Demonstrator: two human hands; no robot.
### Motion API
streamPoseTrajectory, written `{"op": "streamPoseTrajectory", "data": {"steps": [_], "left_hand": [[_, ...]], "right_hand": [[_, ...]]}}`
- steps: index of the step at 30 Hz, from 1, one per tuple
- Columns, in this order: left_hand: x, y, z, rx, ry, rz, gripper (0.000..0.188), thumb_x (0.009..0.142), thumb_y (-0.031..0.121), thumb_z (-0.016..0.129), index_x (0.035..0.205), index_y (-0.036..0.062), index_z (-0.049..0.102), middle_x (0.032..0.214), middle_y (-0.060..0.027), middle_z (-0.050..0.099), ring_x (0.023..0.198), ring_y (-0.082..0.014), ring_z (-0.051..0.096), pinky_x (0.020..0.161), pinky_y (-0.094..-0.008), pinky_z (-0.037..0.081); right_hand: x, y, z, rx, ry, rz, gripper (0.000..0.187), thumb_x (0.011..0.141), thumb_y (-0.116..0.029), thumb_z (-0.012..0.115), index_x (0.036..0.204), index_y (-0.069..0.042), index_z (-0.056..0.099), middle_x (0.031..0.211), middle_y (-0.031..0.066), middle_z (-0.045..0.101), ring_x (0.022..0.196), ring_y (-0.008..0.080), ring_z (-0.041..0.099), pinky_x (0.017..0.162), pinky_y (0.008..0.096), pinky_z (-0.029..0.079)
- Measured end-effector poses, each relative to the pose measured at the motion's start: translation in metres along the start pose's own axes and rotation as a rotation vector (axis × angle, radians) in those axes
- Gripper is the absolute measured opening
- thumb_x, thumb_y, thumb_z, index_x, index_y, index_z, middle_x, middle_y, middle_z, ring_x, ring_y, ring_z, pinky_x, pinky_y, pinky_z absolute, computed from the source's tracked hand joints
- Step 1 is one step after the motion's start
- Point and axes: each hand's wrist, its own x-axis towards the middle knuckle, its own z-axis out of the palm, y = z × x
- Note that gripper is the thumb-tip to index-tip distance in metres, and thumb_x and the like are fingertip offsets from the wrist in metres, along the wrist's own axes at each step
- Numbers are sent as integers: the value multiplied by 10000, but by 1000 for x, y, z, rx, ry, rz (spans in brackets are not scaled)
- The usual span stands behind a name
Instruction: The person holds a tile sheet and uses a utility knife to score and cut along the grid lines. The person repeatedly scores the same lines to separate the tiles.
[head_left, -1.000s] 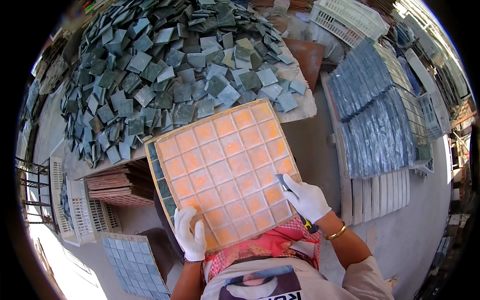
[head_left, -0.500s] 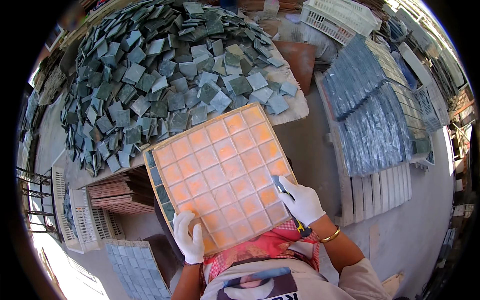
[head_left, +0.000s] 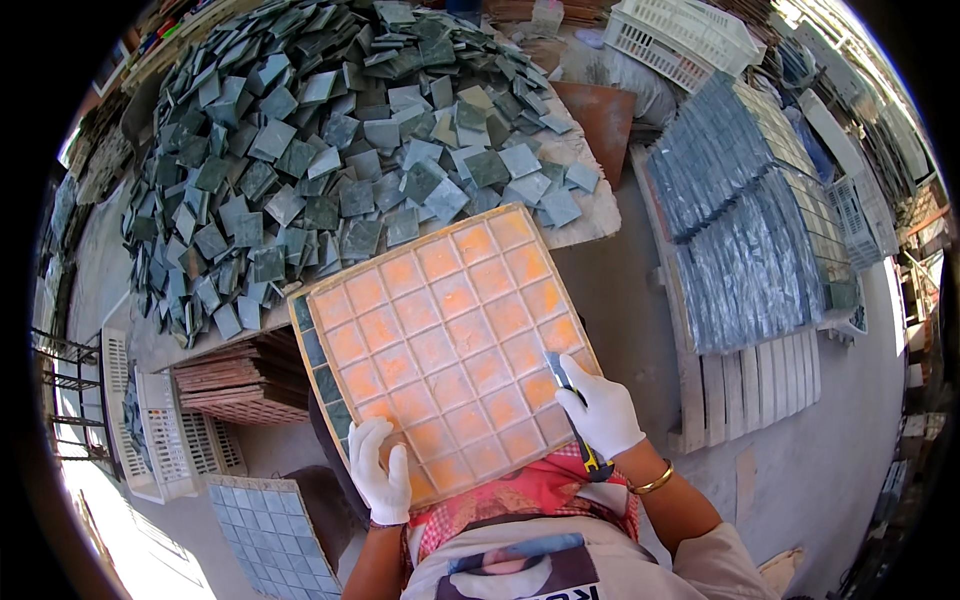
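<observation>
A square tray (head_left: 447, 340) with an orange and whitish grid rests in front of my body, tilted so its left side sits lower. A column of dark green tiles (head_left: 313, 347) lies along its left edge. My left hand (head_left: 380, 470), in a white glove, grips the tray's lower left edge with curled fingers and thumb. My right hand (head_left: 605, 412), also gloved in white, is closed around a black and yellow utility knife (head_left: 588, 450). The knife's tip points up at the tray's right side; whether it touches the grid I cannot tell.
Loose green stone tiles (head_left: 330, 170) are heaped on a table (head_left: 590, 215) beyond the tray. At right, stacked tile sheets (head_left: 750, 260) stand on a pallet (head_left: 745, 390). White crates (head_left: 160, 440), brown gridded trays (head_left: 245, 378) and a tile sheet (head_left: 272, 535) are at left.
The utility knife has turned slightly in my right hand, its lower end shifting left. My left hand keeps its hold on the tray, which has hardly moved.
</observation>
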Motion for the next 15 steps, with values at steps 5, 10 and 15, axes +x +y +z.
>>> {"op": "streamPoseTrajectory", "data": {"steps": [5,10,15], "left_hand": [[0,1,-1,-11,0,9,264,742,21,582,1002,9,620,1046,-157,619,1031,-330,581,1079,-502,321],[1,1,-1,-13,-6,2,265,737,19,582,999,10,620,1043,-157,620,1026,-330,584,1085,-508,315],[1,2,-1,1,-11,-2,266,729,17,585,993,11,621,1038,-155,621,1022,-330,586,1084,-512,316]], "right_hand": [[2,13,-1,-67,-1,-37,471,877,-249,598,1318,-120,493,793,164,638,687,348,629,613,442,501],[-1,12,1,-99,39,-62,474,875,-260,603,1321,-140,500,749,143,623,637,327,624,565,428,501],[3,15,3,-184,-25,-97,482,877,-277,601,1331,-157,492,717,133,606,590,322,613,522,428,496]]}}
